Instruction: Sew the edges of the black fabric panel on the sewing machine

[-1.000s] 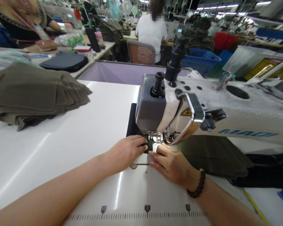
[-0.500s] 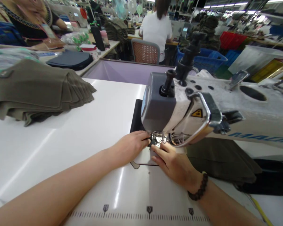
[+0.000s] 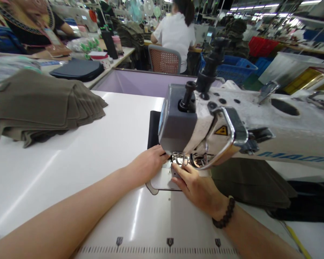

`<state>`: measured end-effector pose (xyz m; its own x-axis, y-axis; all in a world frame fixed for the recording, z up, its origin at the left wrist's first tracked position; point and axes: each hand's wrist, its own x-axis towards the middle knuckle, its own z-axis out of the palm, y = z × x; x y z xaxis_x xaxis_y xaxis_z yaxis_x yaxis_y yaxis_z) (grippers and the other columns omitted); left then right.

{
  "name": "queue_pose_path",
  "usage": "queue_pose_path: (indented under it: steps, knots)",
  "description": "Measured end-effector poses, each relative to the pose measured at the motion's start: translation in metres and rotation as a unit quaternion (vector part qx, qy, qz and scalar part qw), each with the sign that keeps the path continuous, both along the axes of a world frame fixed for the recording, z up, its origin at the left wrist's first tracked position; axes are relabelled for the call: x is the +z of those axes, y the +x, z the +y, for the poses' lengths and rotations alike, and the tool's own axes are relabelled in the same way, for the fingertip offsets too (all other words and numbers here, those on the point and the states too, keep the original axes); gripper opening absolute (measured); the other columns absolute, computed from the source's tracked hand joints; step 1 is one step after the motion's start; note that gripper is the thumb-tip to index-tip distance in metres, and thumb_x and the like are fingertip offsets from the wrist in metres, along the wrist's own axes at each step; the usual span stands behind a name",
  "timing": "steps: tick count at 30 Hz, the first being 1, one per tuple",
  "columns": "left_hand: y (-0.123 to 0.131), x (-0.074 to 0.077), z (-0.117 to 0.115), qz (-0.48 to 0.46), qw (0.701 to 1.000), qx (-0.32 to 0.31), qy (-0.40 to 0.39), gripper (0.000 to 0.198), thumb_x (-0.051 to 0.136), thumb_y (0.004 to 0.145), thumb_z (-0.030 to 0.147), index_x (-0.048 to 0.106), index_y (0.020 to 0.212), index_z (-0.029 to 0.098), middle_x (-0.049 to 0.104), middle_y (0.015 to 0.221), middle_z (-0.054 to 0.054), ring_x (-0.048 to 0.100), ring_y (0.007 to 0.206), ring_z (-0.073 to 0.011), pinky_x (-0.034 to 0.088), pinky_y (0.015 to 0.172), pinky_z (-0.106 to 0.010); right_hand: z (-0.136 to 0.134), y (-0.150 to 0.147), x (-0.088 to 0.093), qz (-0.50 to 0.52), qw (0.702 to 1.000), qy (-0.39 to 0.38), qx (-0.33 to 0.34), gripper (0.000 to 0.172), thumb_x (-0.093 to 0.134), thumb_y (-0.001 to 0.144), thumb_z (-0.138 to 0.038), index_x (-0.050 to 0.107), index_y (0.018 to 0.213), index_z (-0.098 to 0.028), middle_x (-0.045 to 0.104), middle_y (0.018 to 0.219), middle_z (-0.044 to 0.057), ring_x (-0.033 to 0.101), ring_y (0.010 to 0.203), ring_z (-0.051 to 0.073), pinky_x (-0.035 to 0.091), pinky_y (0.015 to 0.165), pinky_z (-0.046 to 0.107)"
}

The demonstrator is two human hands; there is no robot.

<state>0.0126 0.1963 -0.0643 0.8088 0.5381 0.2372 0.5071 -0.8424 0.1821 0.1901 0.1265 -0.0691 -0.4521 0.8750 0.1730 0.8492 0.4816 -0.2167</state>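
At far left, a stack of olive fabric [image 3: 43, 104] lies on the white table [image 3: 121, 129]. The left hand [image 3: 148, 163], fingers close together, rests at the near end of the black fabric [image 3: 152, 131], which lies partly hidden behind the sewing machine head [image 3: 178, 124]; whether it grips cannot be told. The right hand [image 3: 199, 185], thumb and forefinger apart, rests at the metal plate [image 3: 163, 181], near a second olive stack [image 3: 248, 181].

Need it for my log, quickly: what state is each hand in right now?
Left hand: open, fingers laid at the black cloth, no grip visible.
Right hand: open, thumb and forefinger apart by the sewing machine, nothing seen held.
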Motion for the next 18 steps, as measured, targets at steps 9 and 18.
queue_pose_path:
  steps: [9,18]
  knots:
    - [-0.002,0.018,-0.019,0.11,0.993,0.029,-0.01,0.016,0.052,0.084,0.022,0.061,0.092,0.011,0.059,0.09,-0.01,0.056,0.084,-0.0222,0.047,0.073,-0.033,-0.001,0.006,0.004,0.033,0.999,-0.012,0.026,0.02,0.051,0.086,-0.025,0.059,0.102,-0.017,0.063,0.086,0.007,0.058,0.078,0.018,0.04,0.069,0.028]
    - [-0.001,0.016,-0.057,0.122,0.99,-0.065,0.017,0.016,0.049,0.086,0.023,0.06,0.09,0.011,0.06,0.093,-0.009,0.054,0.091,-0.0213,0.046,0.08,-0.033,-0.004,0.014,0.011,0.078,0.988,-0.001,0.137,0.024,0.041,0.089,-0.024,0.063,0.088,-0.015,0.059,0.07,0.003,0.052,0.066,0.016,0.036,0.064,0.029]
